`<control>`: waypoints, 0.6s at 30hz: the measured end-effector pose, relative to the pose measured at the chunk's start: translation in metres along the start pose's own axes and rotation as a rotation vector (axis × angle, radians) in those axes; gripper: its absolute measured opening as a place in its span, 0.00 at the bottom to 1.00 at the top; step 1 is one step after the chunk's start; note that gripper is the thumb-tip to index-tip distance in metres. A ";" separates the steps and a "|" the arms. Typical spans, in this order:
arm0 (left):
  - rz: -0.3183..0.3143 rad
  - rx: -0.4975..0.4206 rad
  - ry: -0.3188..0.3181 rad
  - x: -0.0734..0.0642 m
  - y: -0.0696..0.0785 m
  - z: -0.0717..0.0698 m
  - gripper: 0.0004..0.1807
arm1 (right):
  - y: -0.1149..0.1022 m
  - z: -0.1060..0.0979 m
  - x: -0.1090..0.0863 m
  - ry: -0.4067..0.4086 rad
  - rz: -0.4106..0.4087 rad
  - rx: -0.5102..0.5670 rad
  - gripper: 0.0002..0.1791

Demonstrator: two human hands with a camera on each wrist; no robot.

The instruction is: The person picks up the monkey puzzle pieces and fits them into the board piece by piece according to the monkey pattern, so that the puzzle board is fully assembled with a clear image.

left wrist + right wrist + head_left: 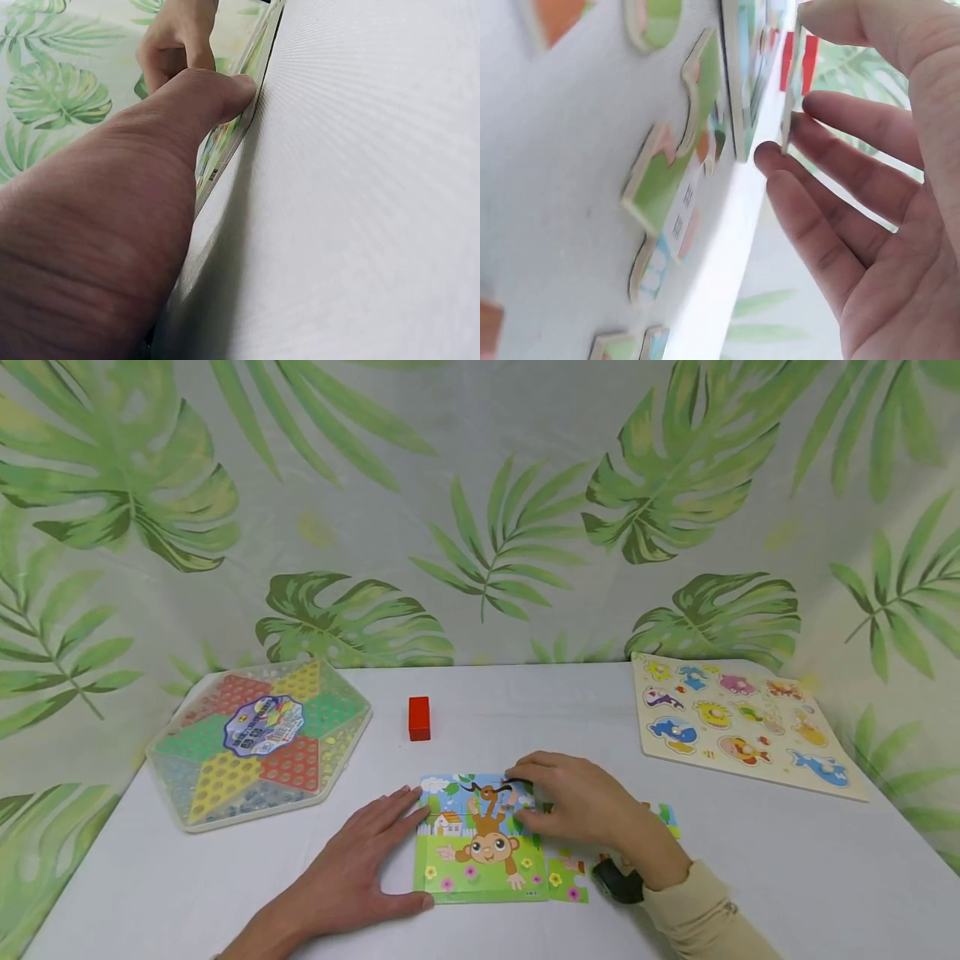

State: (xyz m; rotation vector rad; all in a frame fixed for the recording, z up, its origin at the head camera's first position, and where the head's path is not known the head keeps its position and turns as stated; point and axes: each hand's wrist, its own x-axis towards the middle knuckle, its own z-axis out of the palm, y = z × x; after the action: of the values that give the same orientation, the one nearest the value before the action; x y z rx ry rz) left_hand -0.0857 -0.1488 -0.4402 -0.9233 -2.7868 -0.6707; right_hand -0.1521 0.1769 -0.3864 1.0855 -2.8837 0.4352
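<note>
Right hand (pixel 581 802) pinches a pale-edged piece (pixel 793 75); ease it flat. Left hand (pixel 367 858) (loose-fingered) braces the square green-blue puzzle (pixel 487 877), lower centre.

Puzzle (pixel 480 860) partly behind right hand (pixel 576 800)

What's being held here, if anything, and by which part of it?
The right hand pinches a puzzle piece by opposite edges; the left hand rests against the puzzle board.

The right sleeve (pixel 708 918) is beige, with a rounded black device (pixel 618 882) worn beside its cuff (pixel 670 891)
</note>
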 end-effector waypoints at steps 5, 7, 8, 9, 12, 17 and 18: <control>0.004 0.010 0.009 0.000 -0.001 0.001 0.52 | -0.004 0.001 0.004 -0.031 0.004 -0.014 0.25; 0.005 0.009 0.009 0.000 -0.001 0.000 0.51 | -0.006 0.002 0.005 -0.036 0.009 -0.024 0.24; 0.005 0.009 0.008 0.000 -0.001 0.000 0.51 | -0.006 0.003 0.005 -0.035 0.011 -0.028 0.24; 0.007 0.010 0.009 0.000 0.000 0.000 0.51 | -0.007 0.004 0.006 -0.035 0.013 -0.033 0.24; 0.008 0.010 0.004 0.000 0.000 -0.001 0.50 | -0.007 0.006 0.006 -0.036 0.014 -0.048 0.24; 0.006 0.005 -0.002 0.000 0.000 0.000 0.50 | -0.007 0.008 0.005 -0.027 -0.006 -0.062 0.24; 0.005 0.002 -0.003 0.000 0.000 0.000 0.50 | -0.007 0.009 0.005 -0.025 -0.010 -0.061 0.24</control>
State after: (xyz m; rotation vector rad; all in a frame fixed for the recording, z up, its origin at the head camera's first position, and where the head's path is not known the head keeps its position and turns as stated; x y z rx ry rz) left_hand -0.0858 -0.1491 -0.4398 -0.9311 -2.7869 -0.6663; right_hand -0.1506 0.1660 -0.3921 1.1038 -2.8909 0.3335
